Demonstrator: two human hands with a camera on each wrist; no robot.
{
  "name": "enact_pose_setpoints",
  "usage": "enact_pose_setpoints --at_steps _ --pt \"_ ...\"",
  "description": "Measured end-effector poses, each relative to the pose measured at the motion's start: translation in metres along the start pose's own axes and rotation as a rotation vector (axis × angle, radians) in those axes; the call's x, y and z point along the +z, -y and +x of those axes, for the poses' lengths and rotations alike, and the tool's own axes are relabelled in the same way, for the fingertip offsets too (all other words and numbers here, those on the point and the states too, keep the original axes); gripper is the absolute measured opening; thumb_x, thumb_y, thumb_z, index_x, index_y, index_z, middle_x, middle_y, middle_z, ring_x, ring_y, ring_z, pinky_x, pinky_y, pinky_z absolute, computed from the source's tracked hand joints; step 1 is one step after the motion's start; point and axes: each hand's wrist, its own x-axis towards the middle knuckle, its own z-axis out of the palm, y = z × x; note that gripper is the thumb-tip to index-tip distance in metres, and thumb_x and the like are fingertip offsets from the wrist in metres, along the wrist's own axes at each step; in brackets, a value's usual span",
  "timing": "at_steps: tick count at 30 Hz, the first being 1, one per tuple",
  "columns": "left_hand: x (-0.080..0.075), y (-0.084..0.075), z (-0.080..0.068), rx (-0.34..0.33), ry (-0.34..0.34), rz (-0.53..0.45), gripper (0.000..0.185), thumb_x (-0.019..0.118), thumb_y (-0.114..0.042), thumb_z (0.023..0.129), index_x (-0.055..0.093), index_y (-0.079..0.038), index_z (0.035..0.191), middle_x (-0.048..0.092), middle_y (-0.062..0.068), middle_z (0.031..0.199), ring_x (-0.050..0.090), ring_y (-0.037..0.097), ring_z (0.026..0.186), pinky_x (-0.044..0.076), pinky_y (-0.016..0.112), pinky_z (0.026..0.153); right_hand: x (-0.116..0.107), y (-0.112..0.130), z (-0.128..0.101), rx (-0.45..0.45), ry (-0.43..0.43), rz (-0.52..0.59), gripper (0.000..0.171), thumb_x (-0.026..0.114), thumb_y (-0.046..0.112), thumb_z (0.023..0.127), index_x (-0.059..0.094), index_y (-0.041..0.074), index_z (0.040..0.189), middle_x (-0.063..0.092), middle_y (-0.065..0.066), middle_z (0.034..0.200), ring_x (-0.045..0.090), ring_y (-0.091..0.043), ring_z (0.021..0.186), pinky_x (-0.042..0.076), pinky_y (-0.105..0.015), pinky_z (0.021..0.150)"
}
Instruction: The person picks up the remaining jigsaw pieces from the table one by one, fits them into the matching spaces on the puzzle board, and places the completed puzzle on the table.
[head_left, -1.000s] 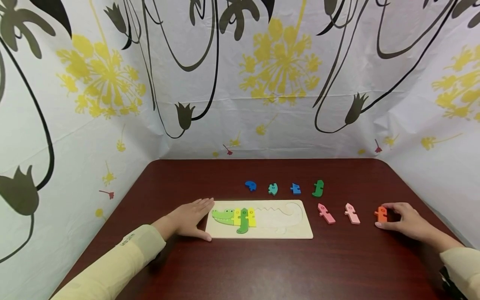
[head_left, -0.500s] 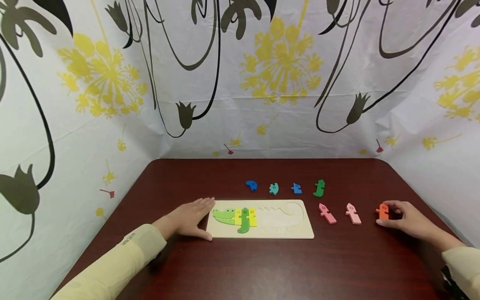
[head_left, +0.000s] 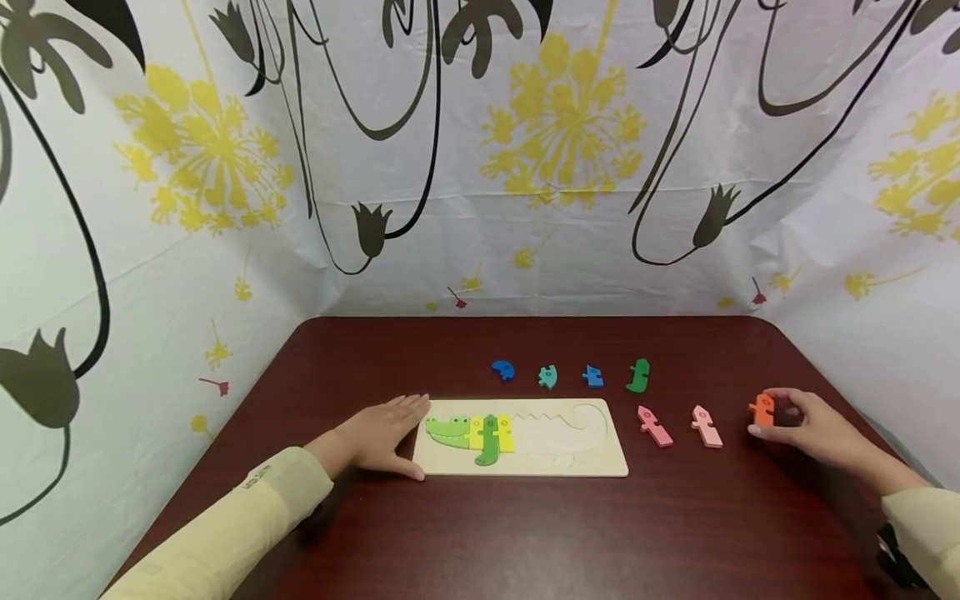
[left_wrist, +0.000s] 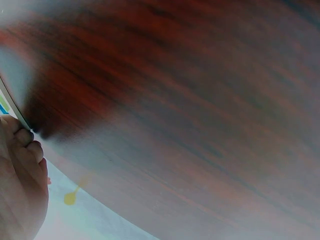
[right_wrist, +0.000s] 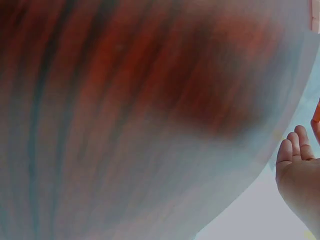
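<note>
My right hand pinches an orange puzzle piece between thumb and fingers at the right of the table; only its orange edge shows in the right wrist view. At the left end of a pale wooden puzzle board, my left hand rests with straight fingers along the board's edge. A crocodile's green head piece, two yellow pieces and a green leg piece lie in the board's left half. The outline of a curled tail shows on its bare right half.
Two pink pieces lie between the board and my right hand. Behind the board are a dark blue piece, a teal piece, a blue piece and a green piece. A patterned cloth hangs behind the brown table.
My right hand has raised the orange piece slightly, away from where it was on the table. The left hand stays in place at the board.
</note>
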Motion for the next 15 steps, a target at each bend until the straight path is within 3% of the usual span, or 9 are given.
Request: enact_pose_setpoints --at_steps 8,15 --pt "0.000 0.000 0.000 0.005 0.000 -0.002 0.117 0.036 -0.088 0.077 0.015 -0.005 0.156 0.015 0.009 0.161 0.014 0.022 0.146 0.017 0.037 0.117 -0.002 0.004 0.004 0.009 -0.004 0.016 0.076 0.078 0.028 0.084 0.041 -0.017 0.132 0.052 -0.035 0.120 0.053 -0.044 0.101 0.047 -0.029 0.068" --pt "-0.001 0.000 0.000 0.005 -0.003 -0.007 0.117 0.037 -0.088 0.077 0.016 -0.005 0.156 0.015 0.009 0.161 0.015 0.022 0.146 0.017 0.037 0.117 -0.003 0.011 0.007 -0.001 -0.017 0.014 0.077 0.078 0.030 0.084 0.040 -0.017 0.133 0.052 -0.032 0.120 0.054 -0.042 0.101 0.047 -0.025 0.066"
